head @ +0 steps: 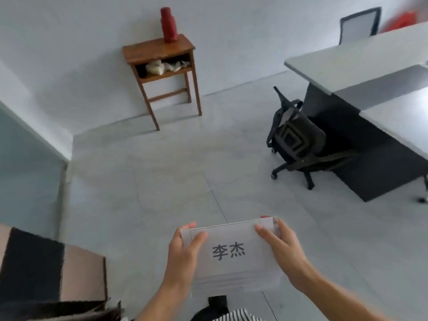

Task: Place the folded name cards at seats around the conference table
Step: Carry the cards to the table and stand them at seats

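Observation:
A stack of white folded name cards (234, 256) sits low in the middle of the head view, its top card printed with two black characters. My left hand (183, 253) grips the stack's left end, thumb on top and fingers underneath. My right hand (281, 249) grips the right end in the same way. The grey conference table (361, 63) stretches along the right side, well away from the cards. A black office chair (294, 137) stands tucked at its near corner.
A small wooden side table (159, 54) with a red flask (169, 25) stands against the far wall. A second chair (360, 25) is behind the conference table. A brown and black cardboard box (53, 267) sits at lower left. Open tiled floor lies ahead.

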`<action>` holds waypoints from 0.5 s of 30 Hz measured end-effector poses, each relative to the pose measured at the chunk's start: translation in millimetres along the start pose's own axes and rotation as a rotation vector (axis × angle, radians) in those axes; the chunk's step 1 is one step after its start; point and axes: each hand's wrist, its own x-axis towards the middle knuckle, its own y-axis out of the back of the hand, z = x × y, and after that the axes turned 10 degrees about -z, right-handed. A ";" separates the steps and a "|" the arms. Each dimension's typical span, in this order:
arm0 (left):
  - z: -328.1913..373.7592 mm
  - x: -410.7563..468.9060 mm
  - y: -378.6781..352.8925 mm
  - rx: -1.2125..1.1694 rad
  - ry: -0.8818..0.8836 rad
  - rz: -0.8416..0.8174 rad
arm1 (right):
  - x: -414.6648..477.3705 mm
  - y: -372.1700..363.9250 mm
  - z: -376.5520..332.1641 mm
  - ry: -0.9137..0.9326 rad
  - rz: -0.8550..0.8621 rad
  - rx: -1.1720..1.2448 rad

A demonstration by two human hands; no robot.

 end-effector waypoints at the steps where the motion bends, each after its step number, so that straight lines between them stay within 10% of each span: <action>1: 11.2 20.3 -12.5 0.019 0.004 -0.066 | 7.6 11.2 -6.9 0.001 0.061 0.022; 15: 87.4 186.6 -270.4 0.310 0.082 -0.758 | 58.1 213.9 -18.7 -0.008 0.663 0.343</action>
